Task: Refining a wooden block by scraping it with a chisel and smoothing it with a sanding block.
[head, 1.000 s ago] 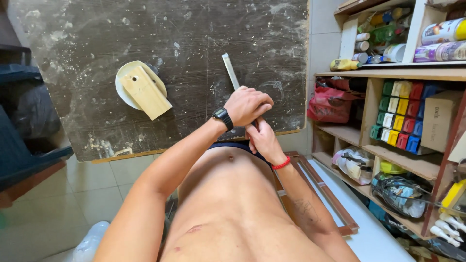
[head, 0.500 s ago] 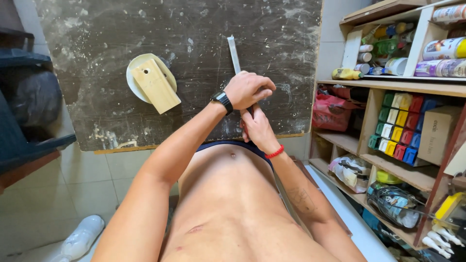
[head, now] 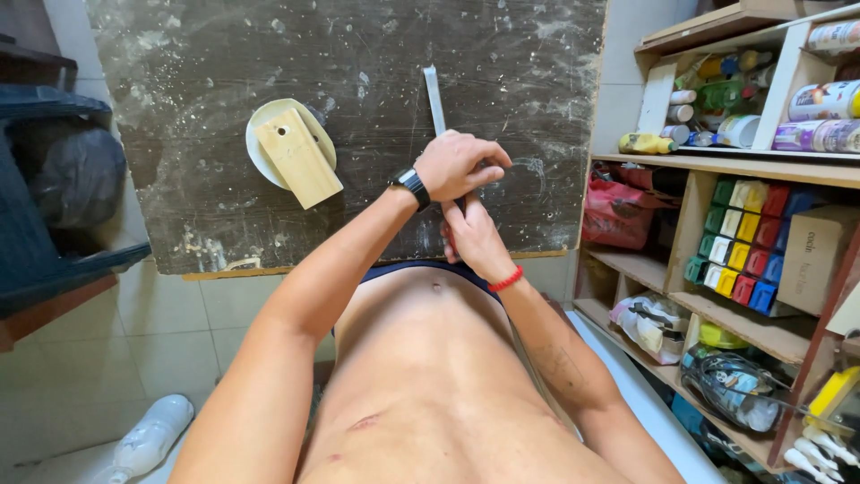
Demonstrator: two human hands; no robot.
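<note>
Your right hand (head: 475,237) sits nearest your body, wrist marked by a red band (head: 506,280), its fingers (head: 457,235) closed loosely around the near end of the flat metal bar (head: 435,94). How much of the bar they enclose cannot be told, since your left hand covers that spot. Your left hand (head: 459,166), with a black watch (head: 411,186) at the wrist, lies over and just beyond the right, fingers curled down and shut on the same bar. The stacked grip appears to serve as a clamp: one hand pins the bar to the dark, speckled bench (head: 224,54) while the other steadies its near end, so that the strip lies flat and does not pivot.

From your fingers the bar runs straight away from you, its free far end well clear of both hands and resting on the bench surface. To the left of your fingers, well apart, a pale wooden block (head: 297,158) lies tilted across a round cream disc (head: 260,143); neither hand touches them. To the right, beyond the bench edge, open wooden shelves (head: 770,170) carry small coloured boxes (head: 742,242), bottles and cans (head: 829,100).
</note>
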